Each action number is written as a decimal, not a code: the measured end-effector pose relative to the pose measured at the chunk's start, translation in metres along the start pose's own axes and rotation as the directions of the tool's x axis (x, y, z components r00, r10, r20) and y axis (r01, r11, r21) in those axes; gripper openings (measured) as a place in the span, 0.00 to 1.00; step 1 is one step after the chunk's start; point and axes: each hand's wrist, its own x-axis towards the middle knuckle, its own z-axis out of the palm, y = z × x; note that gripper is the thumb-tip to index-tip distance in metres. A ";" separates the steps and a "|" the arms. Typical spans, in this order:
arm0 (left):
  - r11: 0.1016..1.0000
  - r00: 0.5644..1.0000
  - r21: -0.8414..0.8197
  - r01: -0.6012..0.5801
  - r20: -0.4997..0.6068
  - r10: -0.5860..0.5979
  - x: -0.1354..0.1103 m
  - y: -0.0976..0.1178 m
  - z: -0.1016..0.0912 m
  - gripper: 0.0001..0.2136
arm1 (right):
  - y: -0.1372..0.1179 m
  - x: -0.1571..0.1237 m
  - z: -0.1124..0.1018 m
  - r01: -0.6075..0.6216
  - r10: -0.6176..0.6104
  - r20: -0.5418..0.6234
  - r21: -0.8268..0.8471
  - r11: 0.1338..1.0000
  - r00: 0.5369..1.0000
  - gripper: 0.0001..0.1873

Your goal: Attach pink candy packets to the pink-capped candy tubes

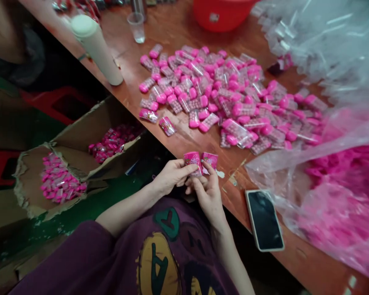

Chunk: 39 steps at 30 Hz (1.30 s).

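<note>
My left hand [171,177] and my right hand [206,192] meet at the near edge of the wooden table [178,28], over my lap. Together they pinch a small pink packet [200,161] that looks like two joined pink pieces; the left fingers grip its left part, the right fingers its right part. Beyond them a large heap of small clear containers with pink caps [230,98] spreads across the table. Two wrapped pink packets [158,121] lie apart at the heap's near-left edge.
A dark phone [264,219] lies face up right of my hands. Clear plastic bags of pink items [341,196] fill the right side. A white bottle [96,49], a clear cup [137,26] and a red basin [221,14] stand farther back. An open cardboard box [70,172] holding pink packets sits on the floor, left.
</note>
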 end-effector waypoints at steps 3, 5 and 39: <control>0.889 0.914 0.341 -0.306 -0.155 0.374 0.019 0.017 -0.017 0.13 | -0.011 0.011 -0.001 0.107 -0.103 0.029 -0.160 0.981 0.994 0.28; 0.670 0.816 0.651 -0.358 -0.130 0.563 0.032 0.024 -0.028 0.11 | -0.016 0.016 -0.003 0.170 -0.161 0.052 -0.297 0.940 0.986 0.20; 1.000 0.999 -0.010 0.025 0.030 -0.025 0.010 0.039 -0.017 0.18 | 0.005 0.000 0.015 0.195 -0.220 -0.108 -0.202 0.960 0.969 0.36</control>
